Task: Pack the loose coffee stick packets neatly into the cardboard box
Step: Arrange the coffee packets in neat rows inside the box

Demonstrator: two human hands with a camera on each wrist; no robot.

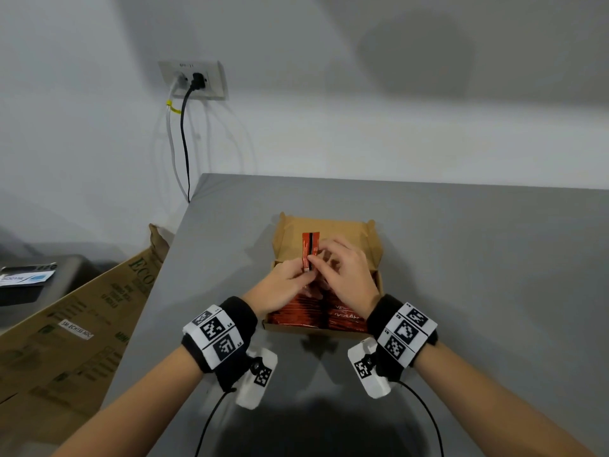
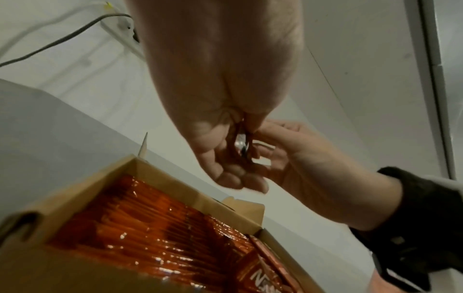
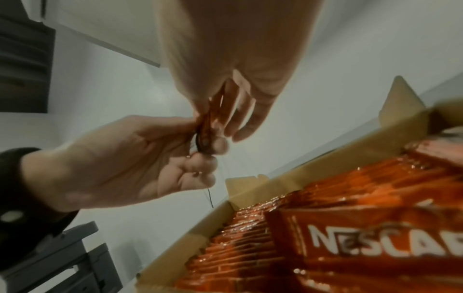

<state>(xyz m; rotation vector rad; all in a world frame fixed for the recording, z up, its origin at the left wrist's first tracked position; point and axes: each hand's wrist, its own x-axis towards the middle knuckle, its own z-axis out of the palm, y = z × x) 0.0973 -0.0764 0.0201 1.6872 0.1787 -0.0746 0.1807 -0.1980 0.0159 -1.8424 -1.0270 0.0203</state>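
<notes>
An open cardboard box point(image 1: 374, 258) sits on the grey table, filled with rows of red coffee stick packets point(image 1: 296, 316), point(image 2: 155, 234), point(image 3: 250, 237). Above the box both hands meet on a few red packets point(image 1: 309, 247) held upright. My left hand point(image 1: 283, 286), point(image 3: 130, 158) pinches their lower end. My right hand point(image 1: 342, 272), point(image 2: 288, 156) pinches them from the right side. In the wrist views the held packets point(image 2: 241, 144), point(image 3: 204, 128) show edge-on between the fingers. A packet with white lettering point(image 3: 375, 243) lies at the box's near right.
The box's lid flap point(image 1: 329, 225) stands open at the far side. A large flattened carton point(image 1: 75, 324) leans off the table's left edge. A wall socket point(image 1: 192, 80) with cables hangs behind. Bare grey table point(image 1: 494, 291) lies right of the box.
</notes>
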